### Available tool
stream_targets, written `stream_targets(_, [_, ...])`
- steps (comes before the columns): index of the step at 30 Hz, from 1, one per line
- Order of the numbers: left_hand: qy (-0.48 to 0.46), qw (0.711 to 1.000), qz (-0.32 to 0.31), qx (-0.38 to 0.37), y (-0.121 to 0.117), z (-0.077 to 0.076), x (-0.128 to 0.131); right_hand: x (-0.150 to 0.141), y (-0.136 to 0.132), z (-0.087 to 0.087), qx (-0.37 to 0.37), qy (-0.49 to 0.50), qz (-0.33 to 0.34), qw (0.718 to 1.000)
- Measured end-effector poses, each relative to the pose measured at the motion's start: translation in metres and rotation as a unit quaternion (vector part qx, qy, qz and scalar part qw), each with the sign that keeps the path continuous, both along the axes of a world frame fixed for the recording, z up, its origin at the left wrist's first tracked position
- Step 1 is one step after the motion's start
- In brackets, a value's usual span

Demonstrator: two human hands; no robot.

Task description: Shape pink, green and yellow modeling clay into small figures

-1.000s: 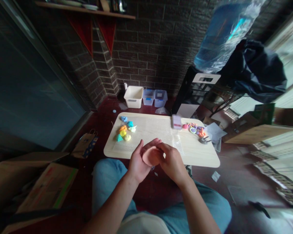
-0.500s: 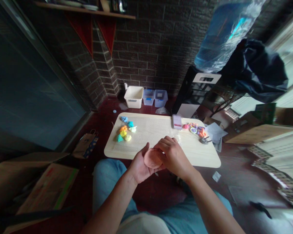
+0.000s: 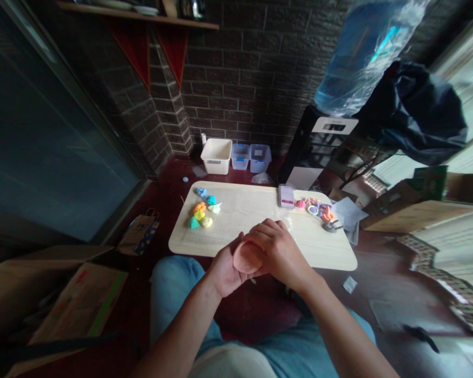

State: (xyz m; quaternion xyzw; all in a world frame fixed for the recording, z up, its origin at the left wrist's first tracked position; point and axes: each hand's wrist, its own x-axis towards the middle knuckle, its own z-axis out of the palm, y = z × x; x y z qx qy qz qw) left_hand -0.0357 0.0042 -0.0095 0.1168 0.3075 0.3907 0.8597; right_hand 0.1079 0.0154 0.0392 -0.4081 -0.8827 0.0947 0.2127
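Note:
A flat, round, salmon-coloured piece of modelling clay (image 3: 247,257) with a raised rim is held between both hands, over the near edge of the low table. My left hand (image 3: 225,269) cups it from the left and below, the thumb up along its side. From the right, my right hand (image 3: 276,247) curls its fingers over the far edge of the disc, hiding part of it. Several small lumps of coloured clay (image 3: 199,214) lie on the table's left side. On the right side sit more small coloured clay pieces (image 3: 326,212) in pink, purple and orange.
The pale low table (image 3: 236,210) stands before my knees. A phone (image 3: 286,196) lies near its far edge. Behind are a white basket (image 3: 216,157) and blue plastic bins (image 3: 260,158). A water dispenser (image 3: 315,147) stands back right; cardboard boxes (image 3: 74,304) sit at left.
The left thumb has come in closer against the disc's rim, and the right fingers have shifted slightly along the edge. The disc stays in nearly the same place.

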Motion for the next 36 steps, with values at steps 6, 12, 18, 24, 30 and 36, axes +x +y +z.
stream_targets(6, [-0.047,0.996,0.015,-0.076,-0.001,0.0,0.001,-0.001,-0.001,-0.003,-0.001,0.028,0.001,1.0])
stream_targets(12, [-0.089,0.995,0.01,-0.053,-0.002,0.002,-0.004,0.002,-0.002,-0.007,-0.028,0.081,-0.036,0.996])
stream_targets(18, [-0.055,0.996,-0.005,-0.073,-0.002,0.008,-0.004,0.002,-0.005,-0.007,-0.034,0.096,-0.025,0.994])
stream_targets(24, [-0.029,0.999,-0.008,-0.039,-0.003,0.005,-0.007,0.006,-0.005,-0.005,-0.024,0.076,-0.033,0.996])
stream_targets(30, [0.004,1.0,0.003,0.0,-0.002,0.013,-0.013,0.005,-0.004,-0.004,-0.021,0.043,-0.04,0.998])
stream_targets(36, [0.039,0.999,0.013,0.002,-0.005,0.017,-0.01,0.003,-0.005,-0.003,-0.004,0.057,-0.021,0.998])
